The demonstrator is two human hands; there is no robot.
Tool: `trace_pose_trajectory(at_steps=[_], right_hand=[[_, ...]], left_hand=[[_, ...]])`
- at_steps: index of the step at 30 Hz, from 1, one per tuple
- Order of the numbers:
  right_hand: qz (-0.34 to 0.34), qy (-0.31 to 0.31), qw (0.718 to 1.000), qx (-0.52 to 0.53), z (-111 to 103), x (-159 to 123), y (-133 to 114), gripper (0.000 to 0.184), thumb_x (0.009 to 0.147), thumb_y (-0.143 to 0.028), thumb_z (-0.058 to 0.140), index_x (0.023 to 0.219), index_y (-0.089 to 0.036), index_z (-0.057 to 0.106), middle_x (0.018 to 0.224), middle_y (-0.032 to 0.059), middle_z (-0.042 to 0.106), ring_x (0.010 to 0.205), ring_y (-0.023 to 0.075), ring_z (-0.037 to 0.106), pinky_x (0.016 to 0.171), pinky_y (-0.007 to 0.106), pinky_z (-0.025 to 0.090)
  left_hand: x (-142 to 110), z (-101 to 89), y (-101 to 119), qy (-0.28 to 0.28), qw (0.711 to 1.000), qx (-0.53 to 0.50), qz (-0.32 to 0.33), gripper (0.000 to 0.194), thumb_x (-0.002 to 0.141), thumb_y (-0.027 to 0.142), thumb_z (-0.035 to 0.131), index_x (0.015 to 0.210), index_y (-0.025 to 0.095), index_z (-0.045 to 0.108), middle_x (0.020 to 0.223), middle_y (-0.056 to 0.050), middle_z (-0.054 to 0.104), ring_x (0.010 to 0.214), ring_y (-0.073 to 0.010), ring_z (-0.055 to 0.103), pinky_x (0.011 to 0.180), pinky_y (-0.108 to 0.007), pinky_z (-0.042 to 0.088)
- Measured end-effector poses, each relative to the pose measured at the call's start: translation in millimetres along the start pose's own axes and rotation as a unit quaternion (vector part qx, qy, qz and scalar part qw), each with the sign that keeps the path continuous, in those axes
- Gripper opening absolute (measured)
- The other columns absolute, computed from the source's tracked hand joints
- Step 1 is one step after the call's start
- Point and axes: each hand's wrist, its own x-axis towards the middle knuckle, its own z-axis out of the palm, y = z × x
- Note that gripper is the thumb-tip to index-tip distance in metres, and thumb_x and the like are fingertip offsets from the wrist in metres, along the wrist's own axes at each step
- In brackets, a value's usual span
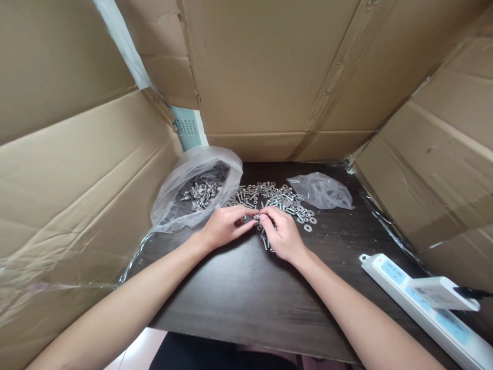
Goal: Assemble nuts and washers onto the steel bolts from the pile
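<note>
My left hand (pixel 228 225) and my right hand (pixel 282 231) meet over the middle of the dark table. A small shiny bolt (pixel 256 217) is pinched between the fingertips of both hands. It seems to carry a nut or washer, but the fingers hide much of it. Just beyond my hands spreads a loose pile of bolts, nuts and washers (pixel 283 198). A few more bolts (pixel 265 241) lie beneath my right hand. Left of the pile, a clear plastic bag (pixel 165 208) stands with its mouth open. Inside the bag sits a heap of metal fasteners (pixel 206 194).
A crumpled clear bag (pixel 323 191) lies at the back right. A white power strip (pixel 416 303) with a plugged-in adapter (pixel 442 293) runs along the right side. Cardboard walls (pixel 277 67) enclose the dark table (pixel 239 298) at the left, back and right.
</note>
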Motion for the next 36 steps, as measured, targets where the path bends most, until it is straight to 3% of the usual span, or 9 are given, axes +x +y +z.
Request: trace_pose_trajectory(at_steps=[36], right_hand=[[0.004, 0.000, 1.000, -0.010, -0.7, -0.8, 0.9, 0.011, 0.097, -0.024, 0.051, 0.089, -0.022, 0.058, 0.081, 0.0029, 0.063, 0.073, 0.0209, 0.059, 0.067, 0.033, 0.043]], left_hand=[[0.9, -0.1, 1.7, -0.002, 1.000, 0.000, 0.001, 0.020, 0.101, 0.027, 0.065, 0.115, 0.015, 0.073, 0.094, -0.005, 0.078, 0.063, -0.0104, 0.066, 0.062, -0.022, 0.054]])
